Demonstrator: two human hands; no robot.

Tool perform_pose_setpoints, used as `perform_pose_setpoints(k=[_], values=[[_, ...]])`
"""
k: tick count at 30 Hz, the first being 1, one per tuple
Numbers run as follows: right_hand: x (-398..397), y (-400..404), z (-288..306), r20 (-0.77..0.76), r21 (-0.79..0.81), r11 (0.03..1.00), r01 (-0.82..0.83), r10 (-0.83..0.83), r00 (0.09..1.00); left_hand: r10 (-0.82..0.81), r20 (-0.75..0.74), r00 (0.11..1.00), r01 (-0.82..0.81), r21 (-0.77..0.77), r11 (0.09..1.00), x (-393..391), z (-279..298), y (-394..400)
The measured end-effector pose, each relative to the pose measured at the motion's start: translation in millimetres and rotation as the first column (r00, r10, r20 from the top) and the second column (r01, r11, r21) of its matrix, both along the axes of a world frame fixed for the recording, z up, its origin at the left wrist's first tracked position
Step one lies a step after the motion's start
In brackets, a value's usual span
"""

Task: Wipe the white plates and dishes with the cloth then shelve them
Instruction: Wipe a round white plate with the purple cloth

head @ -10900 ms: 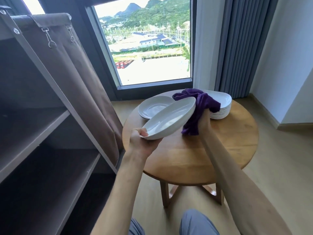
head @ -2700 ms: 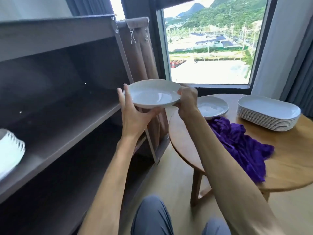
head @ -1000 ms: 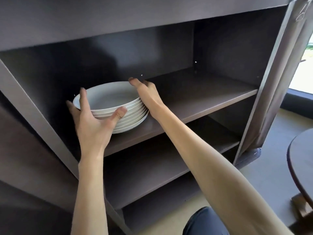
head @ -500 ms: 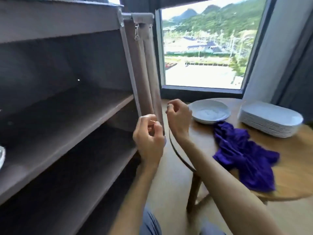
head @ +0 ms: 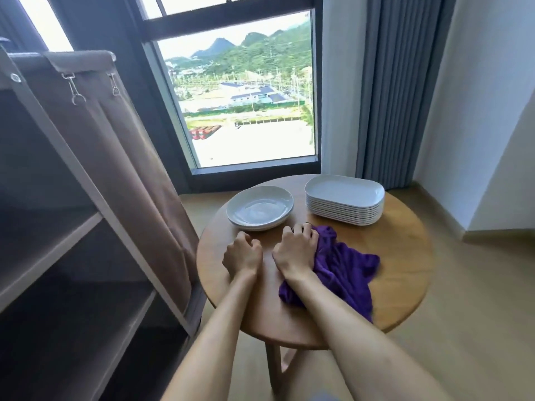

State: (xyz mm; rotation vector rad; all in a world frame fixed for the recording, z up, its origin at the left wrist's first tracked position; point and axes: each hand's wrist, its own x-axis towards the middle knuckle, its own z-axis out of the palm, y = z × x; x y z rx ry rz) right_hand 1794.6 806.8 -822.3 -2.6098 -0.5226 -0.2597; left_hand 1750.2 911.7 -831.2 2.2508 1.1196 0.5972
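- With the right hand [head: 295, 250] curled over the near-left end of the purple cloth [head: 344, 270] at centre frame, grip closed on a bunch of its fabric, the rest trailing loose toward lower right across the round wooden counter [head: 405, 256].
- Left hand [head: 243, 254] just beside it, loosely fisted, holding nothing, resting on or just over the bare wood; cannot tell which.
- Round white dishes [head: 259, 208], a short pile of two or so, just above both hands, near the counter's left edge.
- Stack of oblong white plates [head: 344, 199] to the upper right of the cloth, well apart from the round pile.
- Open dark shelf unit [head: 58, 227] filling the left of the frame, with its brown curtain [head: 127, 169] drawn aside between it and the counter.
- Likely step: gathering the cloth for the next wipe.
- Risk: loose cloth tail dragging across the counter on the lift and snagging the oblong stack's rim.
- Risk: one-handed pickup of the top round dish by its smooth, shallow rim slipping, with the pile so close to the counter's edge.
- Risk: hanging curtain catching a dish carried leftward toward the shelves.
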Motion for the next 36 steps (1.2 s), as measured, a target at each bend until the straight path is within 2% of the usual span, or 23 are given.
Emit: perform_pose_setpoints(k=[9,13,15,17,18,20,21,23,25,26,28,30,33,36], values=[[-1,-1,0,0.029,-0.049,0.998,-0.03,0.032,0.999,-0.104,-0.121,0.987,0.13,0.233,0.964,2,-11,-9],[-4,-3,4,0.014,-0.022,0.999,-0.038,0.038,0.999,-0.123,-0.146,0.982,0.157,0.255,0.954,1,-9,-14],[-3,-4,4,0.019,-0.049,0.998,-0.036,0.037,0.999,-0.052,-0.037,0.998,0.057,0.152,0.987,2,-3,-15],[-3,-4,3,0.029,-0.067,0.997,-0.049,0.051,0.998,0.141,0.169,0.975,-0.127,-0.093,0.988,6,7,-8],[-3,-5,2,0.034,-0.071,0.996,-0.058,0.061,0.998,0.265,0.234,0.935,-0.209,-0.238,0.948,9,13,-1],[-3,-5,3,0.036,-0.078,0.995,-0.062,0.065,0.997,0.418,0.243,0.875,-0.285,-0.44,0.852,17,23,20],[-3,-5,2,0.039,-0.08,0.995,-0.063,0.066,0.997,0.433,0.223,0.873,-0.282,-0.493,0.823,22,26,32],[-3,-6,2,0.052,-0.071,0.995,-0.067,0.071,0.996,0.358,0.198,0.912,-0.194,-0.563,0.803,33,35,52],[-2,-6,2,0.054,-0.066,0.996,-0.061,0.065,0.996,0.225,0.135,0.965,-0.124,-0.521,0.845,43,46,67],[-2,-5,2,0.056,-0.068,0.996,-0.06,0.064,0.996,0.157,0.05,0.986,-0.118,-0.447,0.887,47,52,74],[-1,-4,-1,0.067,-0.069,0.996,-0.058,0.062,0.996,0.084,-0.126,0.988,-0.118,-0.296,0.948,57,62,89],[1,-2,-3,0.073,-0.065,0.996,-0.06,0.064,0.995,0.032,-0.232,0.972,-0.083,-0.215,0.973,66,62,106],[5,2,-4,0.069,-0.076,0.995,-0.062,0.067,0.995,-0.031,-0.231,0.972,-0.019,-0.209,0.978,70,56,116],[7,6,-1,0.071,-0.094,0.994,-0.063,0.07,0.995,-0.003,-0.255,0.967,-0.006,-0.035,0.999,72,54,113]])
